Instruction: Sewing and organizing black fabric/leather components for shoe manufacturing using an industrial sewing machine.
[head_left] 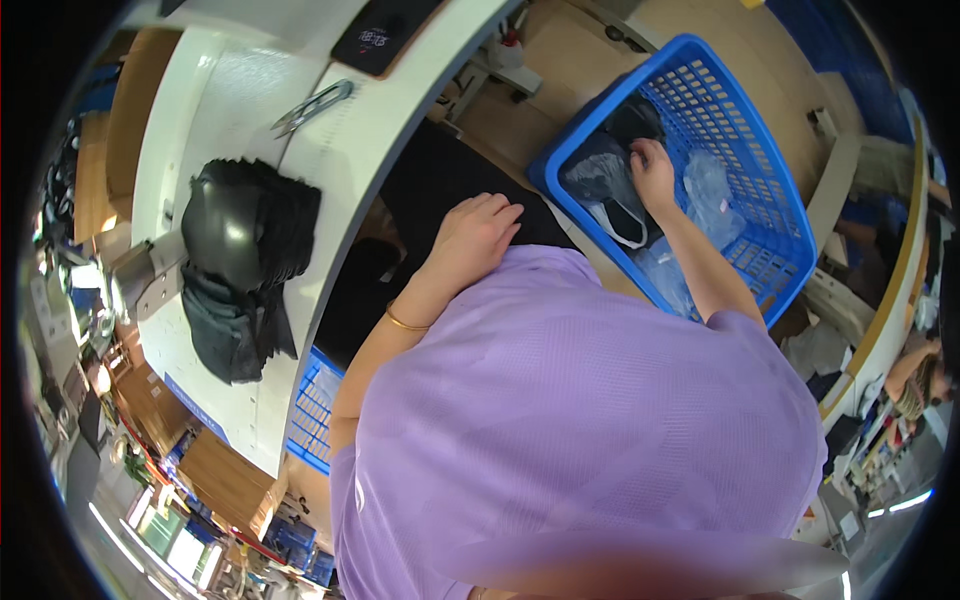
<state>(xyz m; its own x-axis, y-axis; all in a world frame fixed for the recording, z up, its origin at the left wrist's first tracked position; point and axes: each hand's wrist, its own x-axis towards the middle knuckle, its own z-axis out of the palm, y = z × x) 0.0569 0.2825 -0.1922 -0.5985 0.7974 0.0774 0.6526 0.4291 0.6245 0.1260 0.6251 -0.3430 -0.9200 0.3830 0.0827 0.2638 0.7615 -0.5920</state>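
My left hand (478, 232) rests on my dark-clad thigh with its fingers lying flat, and it holds nothing. To the right, my right hand (653, 172) reaches into a blue plastic basket (747, 112). Its fingers are curled at the dark plastic-wrapped bundles (598, 170); what they hold, if anything, is hidden. A black piece with a white edge (625, 225) lies below that hand. Crumpled clear plastic bags (712, 195) fill other parts of the basket.
On the white table (335, 150) at left lie stacked black moulded fabric pieces (245, 225), metal thread snips (312, 108) and a dark phone (385, 35). Another blue basket (310, 420) stands beneath the table edge. A metal machine part (150, 275) adjoins the stack.
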